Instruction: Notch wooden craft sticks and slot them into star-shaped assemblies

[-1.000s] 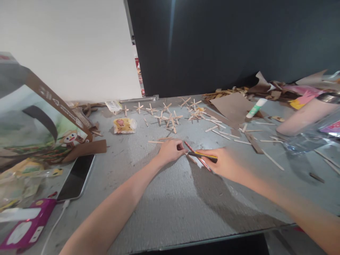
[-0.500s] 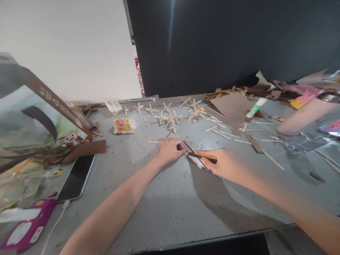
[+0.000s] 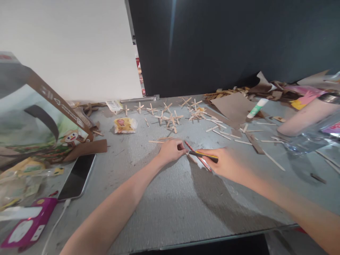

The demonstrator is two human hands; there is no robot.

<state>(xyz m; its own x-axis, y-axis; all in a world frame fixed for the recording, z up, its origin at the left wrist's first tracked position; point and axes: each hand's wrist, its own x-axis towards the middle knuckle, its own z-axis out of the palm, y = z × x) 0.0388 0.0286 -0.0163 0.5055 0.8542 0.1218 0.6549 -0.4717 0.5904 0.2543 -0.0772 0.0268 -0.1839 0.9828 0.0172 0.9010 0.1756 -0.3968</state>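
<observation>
My left hand (image 3: 172, 150) rests at the middle of the table, its thumb and fingers pinched around the end of a small wooden stick. Only a little of that stick shows at the fingertips. Closed around a slim black-and-yellow tool (image 3: 204, 155), my right hand (image 3: 225, 162) comes in from the right, with the tool's dark tip at the left fingertips. A thin red pencil-like stick (image 3: 190, 146) runs slantwise under or across the tool; whether the right hand also grips it is unclear. Behind the left hand lie flat wooden sticks (image 3: 156, 142).
Several star shapes of crossed sticks (image 3: 170, 120) stand behind a packet (image 3: 124, 125). Loose sticks (image 3: 221, 134), a glue stick (image 3: 257, 108), cardboard (image 3: 231, 106), a tumbler (image 3: 305, 117) and a clear bottle (image 3: 302, 141) lie right. Phone (image 3: 77, 177), magenta device (image 3: 32, 223) and bag (image 3: 39, 117) are left.
The view has shifted very slightly. Both hands keep nearly the same place and hold, the tool's tip staying at the left fingertips.
</observation>
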